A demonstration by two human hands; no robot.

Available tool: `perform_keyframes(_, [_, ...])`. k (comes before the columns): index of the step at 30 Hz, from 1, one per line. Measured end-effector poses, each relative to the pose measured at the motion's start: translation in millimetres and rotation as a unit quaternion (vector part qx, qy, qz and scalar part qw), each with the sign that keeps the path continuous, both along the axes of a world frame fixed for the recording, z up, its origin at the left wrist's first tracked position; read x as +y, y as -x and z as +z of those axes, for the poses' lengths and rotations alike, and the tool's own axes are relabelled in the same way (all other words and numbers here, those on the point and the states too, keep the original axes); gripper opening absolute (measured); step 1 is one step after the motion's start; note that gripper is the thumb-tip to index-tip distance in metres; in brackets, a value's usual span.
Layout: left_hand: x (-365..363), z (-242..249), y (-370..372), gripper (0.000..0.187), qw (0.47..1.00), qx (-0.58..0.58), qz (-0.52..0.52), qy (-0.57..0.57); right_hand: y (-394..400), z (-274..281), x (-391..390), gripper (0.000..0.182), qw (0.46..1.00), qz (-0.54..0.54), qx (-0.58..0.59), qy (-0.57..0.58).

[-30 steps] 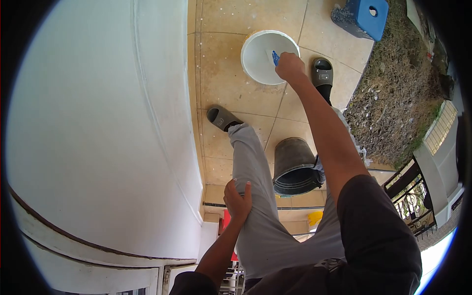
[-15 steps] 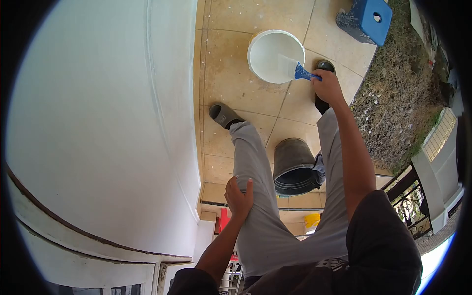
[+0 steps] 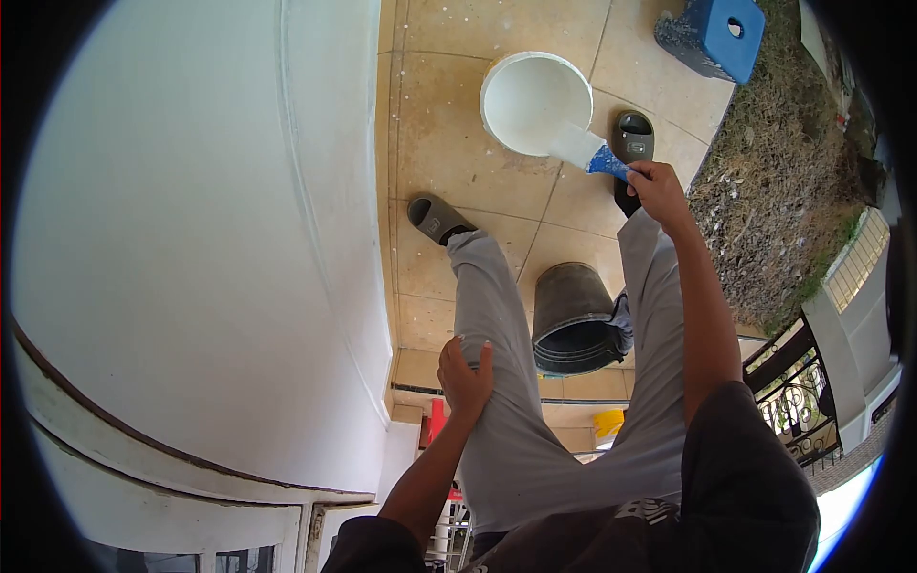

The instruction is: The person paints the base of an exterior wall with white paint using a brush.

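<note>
My right hand (image 3: 661,196) is closed round the blue handle of a paintbrush (image 3: 608,161). White bristles point up and left, over the near right rim of a white bucket (image 3: 489,122). The bucket stands on the floor, and its inside shows white. On my left knee, over grey trousers (image 3: 497,306), rests my left hand (image 3: 465,378). Its thumb is apart from the fingers and it holds nothing.
A white wall (image 3: 201,239) runs along the left. A dark bucket (image 3: 573,315) lies tilted between my legs, with cloth at its side. A paint-spotted blue stool (image 3: 721,43) stands at the upper right, beside gravelly ground (image 3: 755,210). Tiles (image 3: 468,172) cover the floor.
My right hand has moved right and slightly down with the paintbrush. The bristles have come from inside the white bucket to its rim. My left hand stays on the knee.
</note>
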State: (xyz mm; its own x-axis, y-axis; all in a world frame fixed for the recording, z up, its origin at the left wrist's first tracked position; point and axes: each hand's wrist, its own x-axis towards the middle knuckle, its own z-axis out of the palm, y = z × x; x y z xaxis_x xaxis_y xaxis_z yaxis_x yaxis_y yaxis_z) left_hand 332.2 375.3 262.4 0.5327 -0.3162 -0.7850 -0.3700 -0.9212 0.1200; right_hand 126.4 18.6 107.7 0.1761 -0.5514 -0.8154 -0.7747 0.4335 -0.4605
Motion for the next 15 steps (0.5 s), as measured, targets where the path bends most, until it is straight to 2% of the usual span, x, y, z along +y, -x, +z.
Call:
perform_keyframes(5, [-1,-1,0,0.055,1.000,-0.003,0.002,0.000,-9,34,-8,0.026,0.998,0.029,0.056,-0.004])
perform_keyframes(11, [-3,-1,-1,0.055,1.000,-0.001,0.001,-0.002,-3,36,-14,0.026,0.996,0.036,0.061,-0.048])
perform_keyframes(15, [-1,-3,0,0.055,1.000,-0.002,-0.001,-0.001,7,31,-18,0.026,0.996,0.016,0.009,-0.091])
